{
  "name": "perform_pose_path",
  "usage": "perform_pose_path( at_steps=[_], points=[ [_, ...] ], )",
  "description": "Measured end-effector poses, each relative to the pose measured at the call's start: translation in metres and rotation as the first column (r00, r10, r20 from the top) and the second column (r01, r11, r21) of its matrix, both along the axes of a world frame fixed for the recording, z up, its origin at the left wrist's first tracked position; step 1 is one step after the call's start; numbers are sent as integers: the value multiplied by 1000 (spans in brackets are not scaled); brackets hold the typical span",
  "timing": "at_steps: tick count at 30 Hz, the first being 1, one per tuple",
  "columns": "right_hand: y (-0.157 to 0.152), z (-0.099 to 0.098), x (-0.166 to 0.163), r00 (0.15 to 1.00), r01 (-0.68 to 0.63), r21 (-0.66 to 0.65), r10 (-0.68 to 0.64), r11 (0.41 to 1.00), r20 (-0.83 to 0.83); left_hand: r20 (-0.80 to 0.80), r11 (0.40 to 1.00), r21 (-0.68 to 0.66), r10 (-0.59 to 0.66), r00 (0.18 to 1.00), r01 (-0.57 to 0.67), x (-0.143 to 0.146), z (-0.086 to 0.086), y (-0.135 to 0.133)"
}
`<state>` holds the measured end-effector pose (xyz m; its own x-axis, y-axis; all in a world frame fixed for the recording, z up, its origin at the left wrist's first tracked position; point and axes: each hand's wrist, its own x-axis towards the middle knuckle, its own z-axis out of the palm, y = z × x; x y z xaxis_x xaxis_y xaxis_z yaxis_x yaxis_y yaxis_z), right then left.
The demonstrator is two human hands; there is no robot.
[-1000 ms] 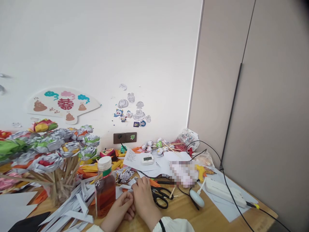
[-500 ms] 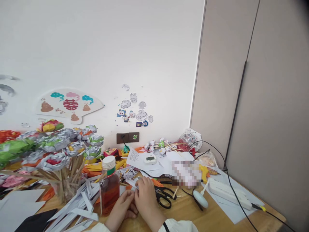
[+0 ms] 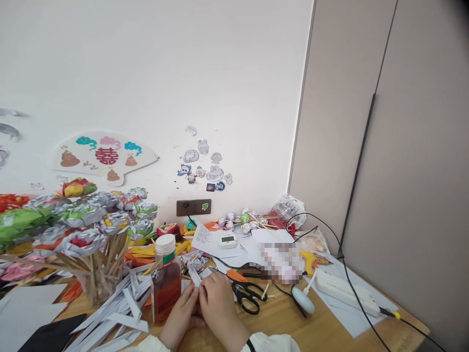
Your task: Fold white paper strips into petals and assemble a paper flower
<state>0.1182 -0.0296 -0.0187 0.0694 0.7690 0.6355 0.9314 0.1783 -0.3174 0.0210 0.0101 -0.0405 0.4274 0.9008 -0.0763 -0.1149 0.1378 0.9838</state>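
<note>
From the head cam: both hands are together low over the bench (image 3: 280,320), fingertips meeting. Right hand (image 3: 219,304) is pinched narrow on a white strip (image 3: 194,275), which pokes out past the fingers. Left hand (image 3: 180,313) is curled up against it, but can't tell if it's got the strip too. Bottle (image 3: 166,291) is just beside the left hand, scissors (image 3: 237,289) just beside the right. Paper flowers (image 3: 86,240) stand well off to the left.
</note>
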Motion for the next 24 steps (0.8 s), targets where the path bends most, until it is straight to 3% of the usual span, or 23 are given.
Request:
perform_pose_path(
  at_steps=[4, 8, 11, 24],
  points=[
    [-2, 1, -2, 999, -29, -5, 29, 1000, -37, -60, 1000, 14, 2, 998, -1, 0, 6, -3],
    [-4, 0, -2, 996, -75, -25, 74, 997, -43, 1, 999, -48, -7, 1000, 7, 1, 10, -7],
    [-3, -2, -1, 995, -90, -29, 88, 996, -55, 53, 997, -70, -21, 998, 24, 2, 8, -8],
    [-4, 3, 4, 955, -154, -57, 134, 986, -265, 15, 995, -51, -88, 996, 89, 4, -2, -1]
  ],
)
